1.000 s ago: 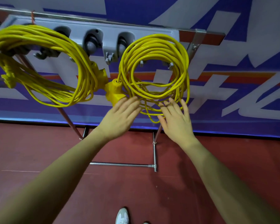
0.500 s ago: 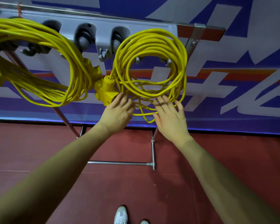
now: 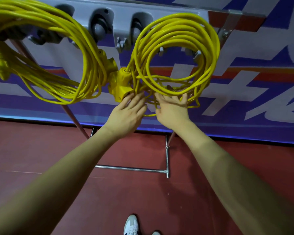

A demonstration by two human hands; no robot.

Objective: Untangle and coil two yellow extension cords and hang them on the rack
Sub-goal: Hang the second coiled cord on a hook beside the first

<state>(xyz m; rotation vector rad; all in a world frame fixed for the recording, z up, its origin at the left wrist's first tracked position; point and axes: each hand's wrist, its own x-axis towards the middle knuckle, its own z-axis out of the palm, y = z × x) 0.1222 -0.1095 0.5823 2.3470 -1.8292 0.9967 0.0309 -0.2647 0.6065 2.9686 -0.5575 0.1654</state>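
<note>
Two coiled yellow extension cords hang side by side on the grey rack (image 3: 119, 19). The left coil (image 3: 46, 53) droops from the rack's left hooks. The right coil (image 3: 176, 53) hangs in a rounder loop. A yellow socket block (image 3: 120, 85) sits between the coils. My left hand (image 3: 127, 114) reaches up with straight fingers, its fingertips touching the underside of the socket block. My right hand (image 3: 172, 109) has its spread fingers against the loose lower loops of the right coil. No finger visibly curls round a strand.
The rack stands on a metal frame with a floor bar (image 3: 131, 169) on the red floor. A blue and white banner (image 3: 244, 99) runs behind it. My white shoe (image 3: 131, 224) shows at the bottom edge.
Both hands have risen a little from below the right coil. The left now touches the socket block and the right presses into the lower loops.
</note>
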